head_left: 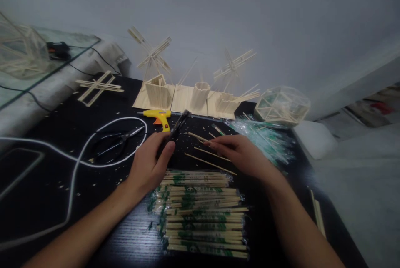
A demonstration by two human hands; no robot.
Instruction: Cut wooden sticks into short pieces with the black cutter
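My left hand [151,160] is closed around a slim black hand tool [179,123], whose exact kind I cannot make out. Its dark end points up and away from me. Between the fingertips of my right hand [240,151] is a thin wooden chopstick [197,136], pointing left toward the tool. Loose chopsticks [211,164] lie on the black table below that hand. Closer to me, a row of chopsticks in clear wrappers with green print [206,218] is laid out. Just beyond my left hand rests a yellow glue gun [158,117].
Pliers [123,138] lie inside a loop of white cable [75,168] at left. Windmill-like stick models [158,93] stand along the back. A crossed stick frame [100,87], crumpled wrappers [265,139] and a faceted stick frame [283,107] surround the work area.
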